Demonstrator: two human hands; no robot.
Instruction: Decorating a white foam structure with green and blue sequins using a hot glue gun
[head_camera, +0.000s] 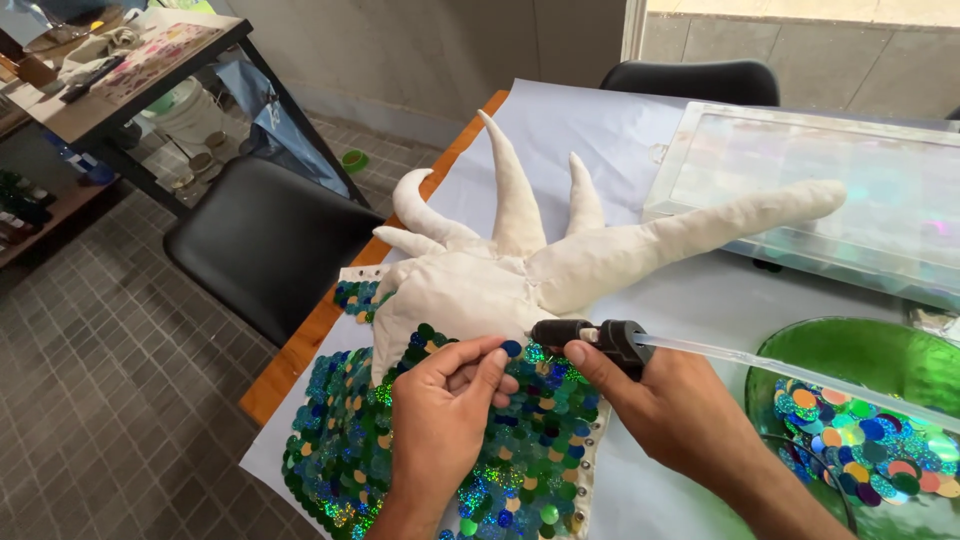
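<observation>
The left hand (445, 405) is nearly closed, with thumb and forefinger pinched on one small dark blue sequin disc (511, 348) held at the fingertips just above the sequined fabric. The right hand (665, 400) is wrapped in a firm grip around one black glue gun (590, 335), whose nozzle points left toward the pinched disc; one clear glue stick (790, 375) projects from the rear of the gun to the right. Both hands are at the near centre of the table (300, 350), over one stuffed cream fabric figure (520, 265). The figure has five pointed limbs visible, fanning toward the far side, the longest reaching right. Its near part is covered with overlapping round sequins (470, 460) in green, blue and holographic finishes; the far part remains bare cloth. One sheet of pale paper (600, 130) lies beneath the figure. One green glass bowl (850, 350) at near right holds loose sequins of mixed colours. One clear plastic box (850, 190) sits at far right. Two black chairs are visible: one chair on the left (265, 240) and one chair at the far side (690, 78).
</observation>
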